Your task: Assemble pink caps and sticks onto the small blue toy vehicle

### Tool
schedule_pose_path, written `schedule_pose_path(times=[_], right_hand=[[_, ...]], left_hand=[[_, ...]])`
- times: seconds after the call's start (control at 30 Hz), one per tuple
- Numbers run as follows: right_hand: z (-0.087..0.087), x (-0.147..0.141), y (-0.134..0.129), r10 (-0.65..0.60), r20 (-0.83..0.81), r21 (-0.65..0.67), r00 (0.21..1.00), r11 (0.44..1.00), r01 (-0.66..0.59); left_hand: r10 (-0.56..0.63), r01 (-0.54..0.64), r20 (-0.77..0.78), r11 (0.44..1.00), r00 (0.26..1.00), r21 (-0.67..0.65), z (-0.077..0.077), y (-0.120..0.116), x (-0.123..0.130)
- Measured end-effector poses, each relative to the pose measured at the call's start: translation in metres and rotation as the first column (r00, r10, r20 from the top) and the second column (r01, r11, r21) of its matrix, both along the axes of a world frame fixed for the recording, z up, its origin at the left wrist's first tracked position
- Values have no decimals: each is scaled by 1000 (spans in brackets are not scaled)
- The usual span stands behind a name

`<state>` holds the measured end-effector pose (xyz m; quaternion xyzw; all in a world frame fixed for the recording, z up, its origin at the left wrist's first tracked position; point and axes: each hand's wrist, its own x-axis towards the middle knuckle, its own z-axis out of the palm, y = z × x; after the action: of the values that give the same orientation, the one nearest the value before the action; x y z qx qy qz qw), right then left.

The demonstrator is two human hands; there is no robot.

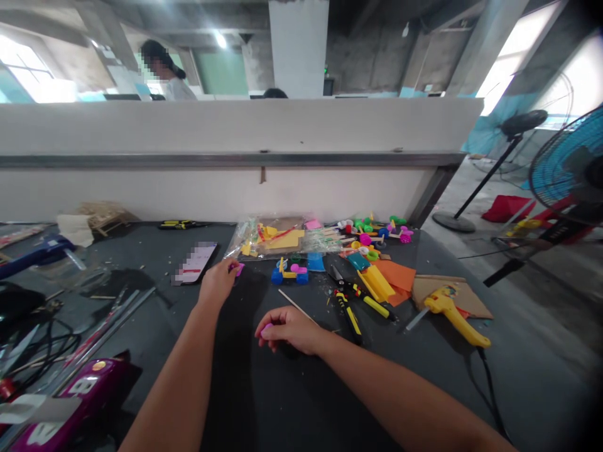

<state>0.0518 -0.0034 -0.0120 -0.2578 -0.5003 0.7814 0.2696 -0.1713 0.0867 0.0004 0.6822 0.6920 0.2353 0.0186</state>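
Observation:
My left hand [217,282] pinches a small magenta plastic piece [239,270] at its fingertips, near the front of a clear plastic bag [264,240] of yellow parts. My right hand [289,329] is curled around a pink plastic piece [266,328], mostly hidden by the fingers. A thin wooden stick [294,306] lies on the dark table [424,383] just beyond that hand. Between my hands and slightly farther off stands a small blue-wheeled toy car [289,275] with a yellow frame.
Colored wheels [372,233], orange foam sheets [396,282], yellow-handled pliers [349,317] and a yellow glue gun [447,314] on cardboard lie to the right. A phone [194,262] lies left. Black cables [47,342] sit farther left. A low partition [235,132] backs the table, with fans [570,163] beyond the right edge.

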Motion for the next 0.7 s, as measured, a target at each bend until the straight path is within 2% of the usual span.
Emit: schedule_pose_path(times=[0.23,0.4,0.5,0.6,0.7], right_hand=[[2,-1,0,16,5,6,1000,1000,-16],[4,1,0,18,8,8,1000,1000,-18],[5,1,-2,8,9,19,1000,1000,-8],[3,-3,-2,-23,-28,2,999,1000,23],[-1,-8,-1,-140,-108,-29,984,990,137]], left_hand=[[138,-138,-9,990,990,-8,0,2,5],[123,-123,-2,992,992,-19,-4,0,5],[86,-86,27,996,996,-26,0,-2,6],[82,-90,75,990,994,107,12,-11,17],[69,-135,265,962,962,238,27,-30,42]])
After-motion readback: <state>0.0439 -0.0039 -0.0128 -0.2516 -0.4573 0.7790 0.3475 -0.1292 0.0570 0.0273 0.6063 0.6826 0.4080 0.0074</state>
